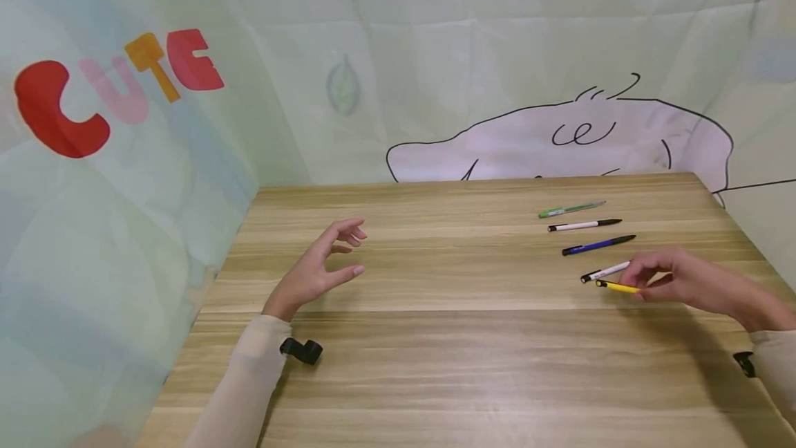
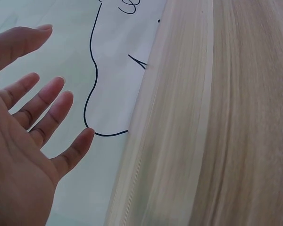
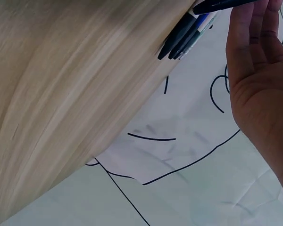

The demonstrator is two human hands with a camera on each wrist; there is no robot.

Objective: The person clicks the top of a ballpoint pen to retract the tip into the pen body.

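My right hand (image 1: 690, 281) pinches a yellow pen (image 1: 620, 287) between thumb and fingers, at the near end of a row of pens. Just behind it lies a white pen (image 1: 606, 272) with a black end, partly hidden by the fingers. Farther back are a blue pen (image 1: 598, 245), another white pen (image 1: 581, 225) with black ends and a green-ended clear pen (image 1: 572, 209). In the right wrist view, a black pen end (image 3: 221, 5) sticks out by the fingertips. Over the left part of the table hovers my left hand (image 1: 317, 265), fingers loosely spread and holding nothing.
The wood-grain table (image 1: 435, 358) ends at a back edge against a printed cloth (image 1: 298, 88) with a cartoon outline. Another cloth side with large letters (image 1: 62, 109) stands to the left. A black wrist device (image 1: 301, 350) sits on the left sleeve.
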